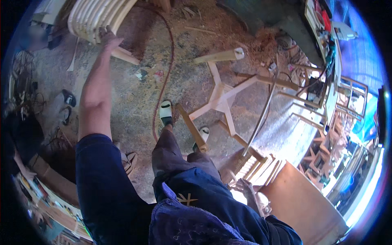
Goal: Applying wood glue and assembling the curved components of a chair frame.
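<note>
At the upper left, a curved, slatted wooden piece (96,16) stands on the floor, its pale slats side by side. My left arm reaches out to it, and my left hand (109,39) is closed around its lower edge. My right hand (244,188) is low at my right side, beside a group of upright wooden slats (265,169). Its fingers are dark and partly hidden, so their grip is unclear. Ahead of my feet, a wooden frame with splayed legs (220,98) rests on the floor.
A hose (169,53) runs along the floor near my feet. A large brown board (306,200) leans at the lower right. Wooden frames (351,96) and star-shaped wood pieces (322,153) lie at right. Another person (20,134) is at the left edge. Wood shavings (261,53) cover the far floor.
</note>
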{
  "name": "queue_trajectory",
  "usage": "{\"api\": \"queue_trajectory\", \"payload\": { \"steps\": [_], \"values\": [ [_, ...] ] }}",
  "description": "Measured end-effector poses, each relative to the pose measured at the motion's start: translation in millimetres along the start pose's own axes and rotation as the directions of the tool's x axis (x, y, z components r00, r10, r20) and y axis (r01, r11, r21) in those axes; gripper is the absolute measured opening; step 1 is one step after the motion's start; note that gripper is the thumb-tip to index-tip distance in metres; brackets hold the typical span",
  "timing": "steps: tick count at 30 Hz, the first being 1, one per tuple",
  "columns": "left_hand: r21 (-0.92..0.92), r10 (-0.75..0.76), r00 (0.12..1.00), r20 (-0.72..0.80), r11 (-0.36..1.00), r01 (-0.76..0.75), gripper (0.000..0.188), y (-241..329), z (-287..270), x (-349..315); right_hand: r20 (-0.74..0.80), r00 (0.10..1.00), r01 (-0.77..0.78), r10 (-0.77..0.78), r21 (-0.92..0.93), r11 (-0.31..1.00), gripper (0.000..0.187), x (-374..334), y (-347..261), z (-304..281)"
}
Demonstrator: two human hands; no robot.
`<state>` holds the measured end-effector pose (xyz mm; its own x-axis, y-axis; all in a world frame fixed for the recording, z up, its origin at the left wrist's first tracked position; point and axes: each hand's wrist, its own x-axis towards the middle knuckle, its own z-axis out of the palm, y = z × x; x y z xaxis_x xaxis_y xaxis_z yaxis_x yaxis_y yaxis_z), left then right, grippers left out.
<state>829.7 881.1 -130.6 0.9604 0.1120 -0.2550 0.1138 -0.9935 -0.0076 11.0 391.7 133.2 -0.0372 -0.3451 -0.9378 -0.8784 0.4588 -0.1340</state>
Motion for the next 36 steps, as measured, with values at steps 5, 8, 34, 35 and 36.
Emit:
{"api": "queue_trajectory", "payload": {
  "steps": [5,8,34,35,36],
  "values": [
    [-0.172,0.053,0.997,0.061,0.984,-0.042,0.119,-22,46,23,0.089,0.994,0.055,-0.063,0.094,0.994,0.042,-8,29,0],
    [-0.347,0.038,0.999,-0.027,0.937,-0.045,0.122,-9,44,28,-0.043,0.997,-0.071,0.071,-0.006,0.997,0.037,-17,4,27],
    [-0.717,0.172,0.984,0.043,0.692,-0.089,0.044,108,-128,-225,-0.019,0.949,0.314,-0.314,0.119,0.942,0.040,81,46,-68],
    [-0.712,0.172,0.984,-0.054,0.684,-0.158,0.040,110,-143,-250,-0.019,0.906,0.423,-0.423,0.078,0.903,0.039,104,43,-90],
    [-0.694,0.127,0.988,-0.089,0.704,-0.153,0.040,96,-155,-276,0.011,0.848,0.530,-0.530,0.030,0.848,0.038,123,25,-104]
  ]
}}
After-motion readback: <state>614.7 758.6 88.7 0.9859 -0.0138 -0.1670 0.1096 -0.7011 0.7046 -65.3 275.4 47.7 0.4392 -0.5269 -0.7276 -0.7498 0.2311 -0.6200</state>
